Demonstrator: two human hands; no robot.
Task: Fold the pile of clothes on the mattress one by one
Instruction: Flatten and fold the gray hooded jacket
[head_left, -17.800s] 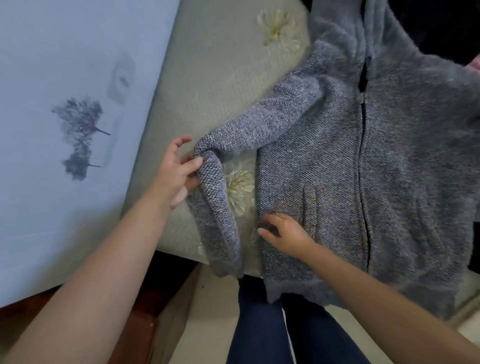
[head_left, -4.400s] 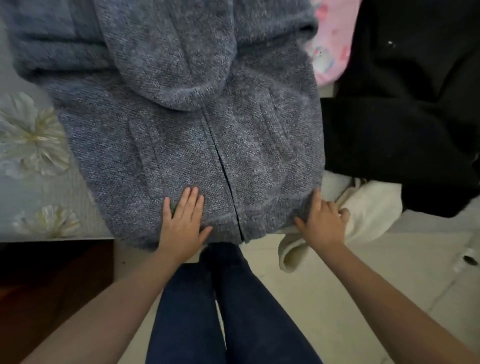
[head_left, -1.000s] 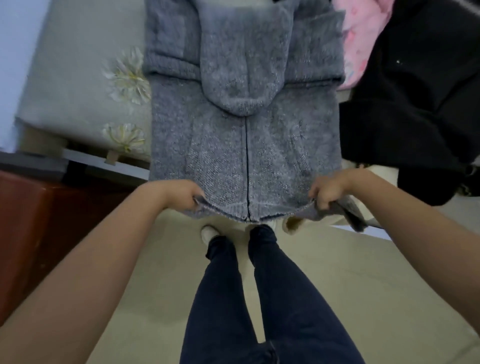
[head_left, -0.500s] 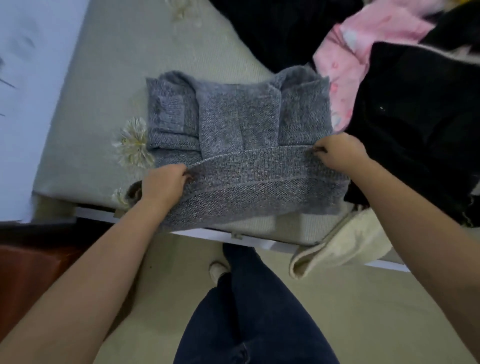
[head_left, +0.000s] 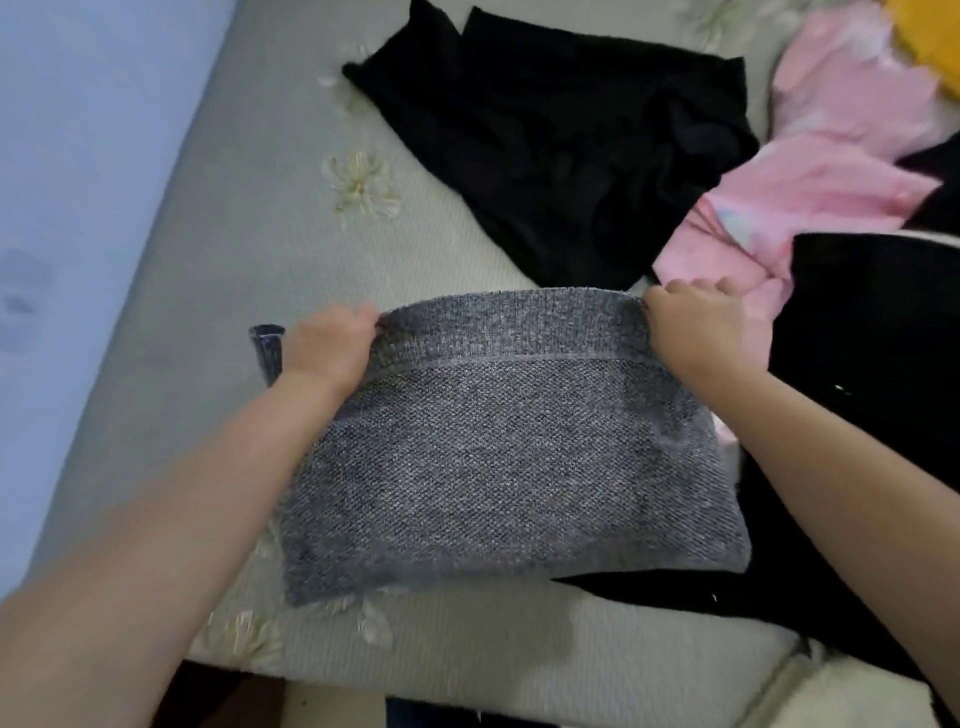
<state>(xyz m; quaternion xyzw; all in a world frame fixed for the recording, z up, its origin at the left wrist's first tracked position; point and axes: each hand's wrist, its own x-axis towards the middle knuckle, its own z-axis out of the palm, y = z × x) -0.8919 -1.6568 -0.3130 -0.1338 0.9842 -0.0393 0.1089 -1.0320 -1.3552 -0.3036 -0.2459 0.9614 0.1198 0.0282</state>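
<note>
on floral mattress, hands grip grey knit; blue wall left.

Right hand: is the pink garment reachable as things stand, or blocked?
Probably yes. The pink garment lies just beyond the right hand, nothing between them. But that hand, like the left hand, has its grip on the grey hoodie and would have to let go first.
</note>
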